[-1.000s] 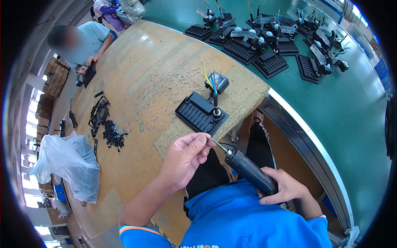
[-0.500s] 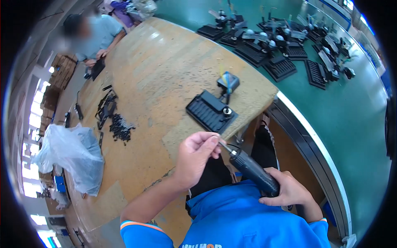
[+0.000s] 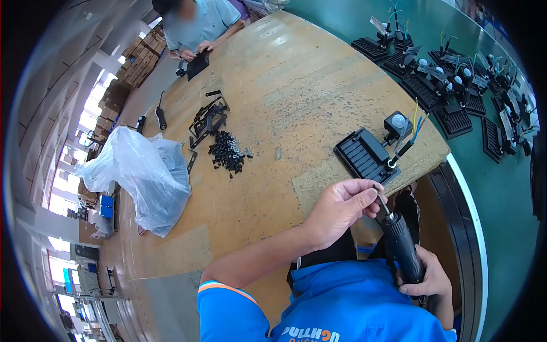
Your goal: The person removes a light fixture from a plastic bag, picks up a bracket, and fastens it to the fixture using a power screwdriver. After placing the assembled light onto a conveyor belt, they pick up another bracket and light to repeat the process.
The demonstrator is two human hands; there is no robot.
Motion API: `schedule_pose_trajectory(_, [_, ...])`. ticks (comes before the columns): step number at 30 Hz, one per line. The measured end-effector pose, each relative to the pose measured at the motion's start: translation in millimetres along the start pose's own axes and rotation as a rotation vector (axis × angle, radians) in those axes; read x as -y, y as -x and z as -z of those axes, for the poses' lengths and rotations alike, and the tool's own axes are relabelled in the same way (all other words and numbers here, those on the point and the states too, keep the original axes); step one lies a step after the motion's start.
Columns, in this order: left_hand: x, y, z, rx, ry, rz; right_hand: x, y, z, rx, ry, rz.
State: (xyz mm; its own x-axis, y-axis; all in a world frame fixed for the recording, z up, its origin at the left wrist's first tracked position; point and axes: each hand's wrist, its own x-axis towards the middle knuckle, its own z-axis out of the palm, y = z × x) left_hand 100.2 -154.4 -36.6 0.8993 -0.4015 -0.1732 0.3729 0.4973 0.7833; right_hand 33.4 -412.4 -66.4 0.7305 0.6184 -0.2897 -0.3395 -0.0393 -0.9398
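Note:
In my right hand (image 3: 430, 276) is a black electric screwdriver (image 3: 403, 245), its body gripped near the rear end and its bit pointing up and left. My left hand (image 3: 346, 210) pinches the tip of the thin metal bit (image 3: 383, 203) between thumb and fingers. Whether a screw sits there too is hidden by the fingertips. Just beyond my left hand, a black floodlight (image 3: 364, 155) lies on the table edge. Attached to it is a sensor head (image 3: 397, 124) with a white dome, and yellow and blue wires stick up beside it.
A pile of small dark screws (image 3: 228, 151) lies beside black brackets (image 3: 209, 118) on the wooden table (image 3: 273, 102). A plastic bag (image 3: 151, 176) stands left. Several finished-looking floodlights (image 3: 453, 119) crowd the green surface at right. Across the table, a person (image 3: 202, 28) handles a dark panel.
The view has swung, so the table and its contents appear farther right. Both hands keep their hold on the screwdriver and its bit, close to the floodlight.

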Motion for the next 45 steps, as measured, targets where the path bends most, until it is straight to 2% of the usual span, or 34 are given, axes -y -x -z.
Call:
schedule_pose_trajectory(3, [1, 0, 0, 0.041, 0.083, 0.037, -2, -3, 0, 0.025, -0.003, -0.001])
schedule_pose_trajectory(5, [1, -1, 0, -0.059, 0.104, 0.031, 2, -6, -1, 0.042, 0.046, 0.024])
schedule_pose_trajectory(9, [3, -1, 4, -0.046, 0.156, 0.018, 3, -9, -2, 0.043, 0.066, 0.040])
schedule_pose_trajectory(14, [-5, 3, -2, -0.133, 0.094, 0.014, 0, -11, -3, 0.061, 0.038, 0.076])
schedule_pose_trajectory(16, [-9, 7, 0, -0.172, 0.049, 0.016, 5, -9, -3, 0.009, -0.022, 0.055])
schedule_pose_trajectory(18, [-22, 19, 13, -0.256, -0.340, 0.028, 3, -2, 3, -0.009, 0.048, 0.038])
schedule_pose_trajectory(19, [-29, 25, 22, -0.283, -0.351, 0.020, 0, 0, 6, -0.019, 0.115, 0.026])
schedule_pose_trajectory(21, [-47, 42, 42, -0.389, -1.251, -0.277, -1, 6, 8, -0.082, -0.004, -0.014])
schedule_pose_trajectory(22, [-58, 47, 45, -0.518, -1.439, -0.341, -1, 7, 8, -0.102, -0.058, -0.012])
schedule_pose_trajectory(23, [-66, 53, 57, -0.551, -1.462, -0.329, -2, 9, 9, -0.129, -0.109, -0.014])
schedule_pose_trajectory(25, [-76, 66, 92, -0.812, -1.590, -0.406, -3, 12, 10, -0.191, -0.160, -0.026])
schedule_pose_trajectory(28, [-87, 74, 112, -0.895, -1.675, -0.414, -10, 15, 16, -0.220, -0.159, -0.035])
schedule_pose_trajectory(37, [-90, 49, 129, -0.951, -1.814, -0.392, -7, 21, 16, -0.286, -0.146, -0.034])
schedule_pose_trajectory(41, [-93, 49, 132, -0.894, -1.877, -0.394, -10, 29, 24, -0.169, -0.005, -0.068])
schedule_pose_trajectory(45, [-94, 46, 123, -0.855, -2.001, -0.352, -7, 28, 26, -0.142, 0.050, -0.081])
